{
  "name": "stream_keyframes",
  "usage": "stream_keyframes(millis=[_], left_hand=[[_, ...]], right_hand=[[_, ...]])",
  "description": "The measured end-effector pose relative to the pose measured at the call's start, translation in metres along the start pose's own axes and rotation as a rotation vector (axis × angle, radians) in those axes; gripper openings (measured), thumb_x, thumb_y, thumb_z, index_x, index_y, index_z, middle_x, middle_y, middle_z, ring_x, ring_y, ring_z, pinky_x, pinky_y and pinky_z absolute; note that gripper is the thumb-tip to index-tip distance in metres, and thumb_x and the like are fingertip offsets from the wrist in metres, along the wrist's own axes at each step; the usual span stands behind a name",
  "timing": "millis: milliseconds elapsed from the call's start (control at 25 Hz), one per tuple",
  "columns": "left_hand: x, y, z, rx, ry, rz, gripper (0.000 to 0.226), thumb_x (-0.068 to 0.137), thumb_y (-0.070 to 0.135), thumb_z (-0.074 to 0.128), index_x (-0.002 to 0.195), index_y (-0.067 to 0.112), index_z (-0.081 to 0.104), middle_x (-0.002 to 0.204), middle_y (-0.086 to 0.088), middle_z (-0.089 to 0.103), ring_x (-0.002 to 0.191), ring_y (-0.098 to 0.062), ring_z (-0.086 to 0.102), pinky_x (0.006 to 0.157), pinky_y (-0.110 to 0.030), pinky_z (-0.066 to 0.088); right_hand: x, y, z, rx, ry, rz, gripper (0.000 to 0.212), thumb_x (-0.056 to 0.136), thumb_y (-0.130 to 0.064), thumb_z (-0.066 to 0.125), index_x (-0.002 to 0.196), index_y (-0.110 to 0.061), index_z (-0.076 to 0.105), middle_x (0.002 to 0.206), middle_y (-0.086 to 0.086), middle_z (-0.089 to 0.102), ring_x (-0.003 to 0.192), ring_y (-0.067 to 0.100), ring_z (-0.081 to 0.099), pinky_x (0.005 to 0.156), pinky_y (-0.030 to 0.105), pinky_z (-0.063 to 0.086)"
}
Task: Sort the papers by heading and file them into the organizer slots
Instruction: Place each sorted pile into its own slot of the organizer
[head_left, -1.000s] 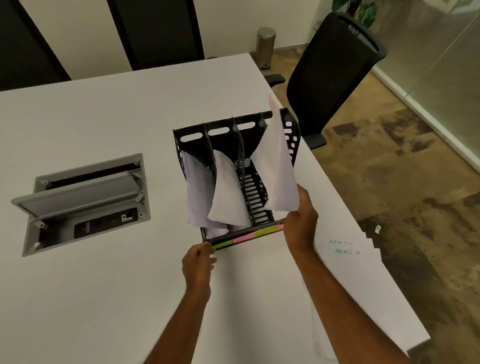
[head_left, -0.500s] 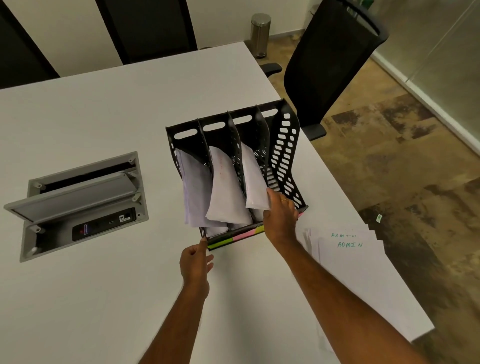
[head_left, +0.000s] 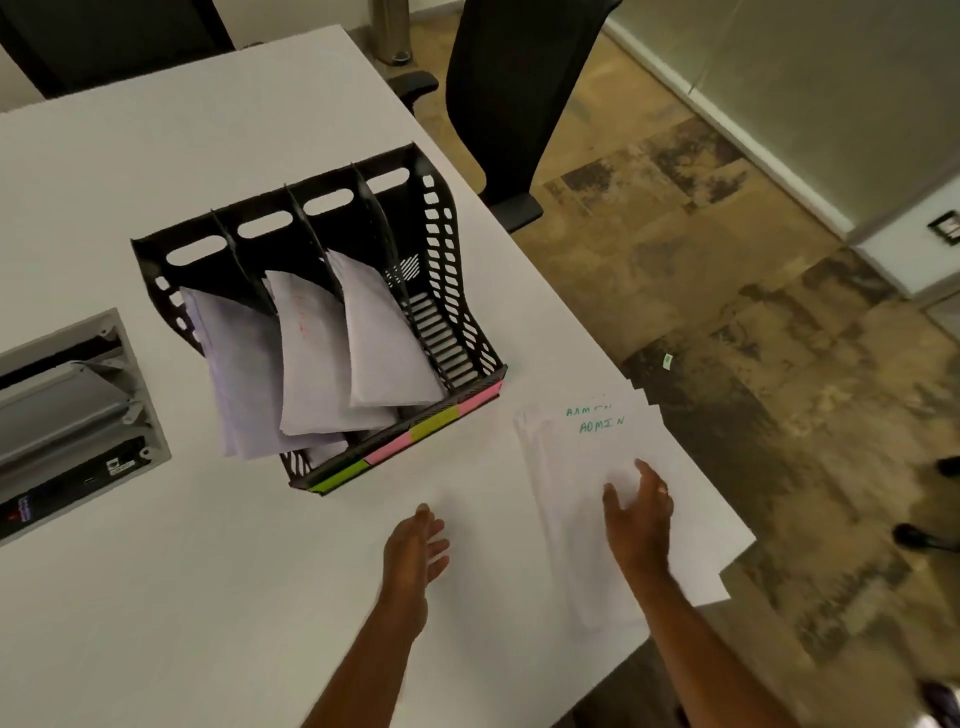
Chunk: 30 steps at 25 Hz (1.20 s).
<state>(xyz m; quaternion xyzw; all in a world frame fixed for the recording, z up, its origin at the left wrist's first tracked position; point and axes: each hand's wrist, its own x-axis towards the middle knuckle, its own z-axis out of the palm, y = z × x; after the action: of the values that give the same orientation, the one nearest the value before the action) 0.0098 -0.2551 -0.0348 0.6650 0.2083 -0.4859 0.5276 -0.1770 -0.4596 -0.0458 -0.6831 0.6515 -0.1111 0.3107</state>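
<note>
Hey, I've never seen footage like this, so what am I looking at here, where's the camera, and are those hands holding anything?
There is no machine here: a person wears a camera on the head, looking down at their own two arms over a white table. On it stands a black organizer with four slots. Three hold papers; the rightmost shows none. Coloured labels run along its front edge. To its right lies a loose stack of sheets, the top ones headed ADMIN in green. The right hand is open over that stack, gripping nothing; whether it touches is unclear. The left hand is open and empty. At far left is a grey cable box set into the table.
</note>
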Motion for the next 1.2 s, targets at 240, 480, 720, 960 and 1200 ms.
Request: stream_keyframes(millis=[240,480,720,960,1200], left_hand=[[0.014,-0.018,0.106,0.109,-0.202,-0.075,0.044,0.102,0.037,0.052,0.135,0.008,0.056,0.129,-0.008,0.066,0.117,-0.026,0.062,0.1,-0.038,0.047],[0.015,-0.026,0.142,0.156,-0.13,-0.015,0.045,0.095,0.03,0.066,0.134,0.011,0.054,0.127,-0.005,0.063,0.114,-0.027,0.061,0.094,-0.037,0.05],[0.023,-0.028,0.13,0.265,0.027,0.058,0.048,0.091,0.024,0.067,0.133,0.005,0.054,0.125,-0.014,0.064,0.108,-0.032,0.063,0.096,-0.045,0.055],[0.007,-0.014,0.108,0.283,-0.032,0.154,0.027,0.098,0.008,0.056,0.125,0.012,0.058,0.117,-0.01,0.066,0.097,-0.024,0.066,0.074,-0.031,0.056],[-0.022,0.034,0.082,0.298,-0.141,0.304,0.031,0.097,0.012,0.059,0.128,0.016,0.064,0.12,-0.006,0.071,0.105,-0.026,0.068,0.09,-0.039,0.057]], right_hand=[[0.048,0.062,-0.04,-0.191,-0.015,0.239,0.083,0.08,-0.062,0.066,0.143,-0.016,0.039,0.144,0.014,0.046,0.132,0.039,0.041,0.102,0.058,0.042],[0.049,0.049,-0.025,-0.109,-0.2,0.167,0.071,0.08,-0.051,0.072,0.137,-0.016,0.047,0.133,0.013,0.05,0.124,0.034,0.045,0.099,0.049,0.045],[0.02,0.044,-0.009,-0.144,-0.247,0.172,0.06,0.076,-0.052,0.075,0.118,-0.015,0.057,0.125,0.01,0.05,0.113,0.03,0.048,0.089,0.042,0.051],[0.009,0.033,-0.006,0.496,-0.406,0.408,0.067,0.071,-0.035,0.084,0.125,-0.022,0.047,0.115,-0.001,0.063,0.101,0.019,0.062,0.076,0.031,0.053],[0.005,-0.005,-0.034,0.744,-0.454,0.284,0.068,0.066,-0.039,0.087,0.126,-0.029,0.057,0.122,-0.003,0.068,0.111,0.02,0.065,0.094,0.042,0.055]])
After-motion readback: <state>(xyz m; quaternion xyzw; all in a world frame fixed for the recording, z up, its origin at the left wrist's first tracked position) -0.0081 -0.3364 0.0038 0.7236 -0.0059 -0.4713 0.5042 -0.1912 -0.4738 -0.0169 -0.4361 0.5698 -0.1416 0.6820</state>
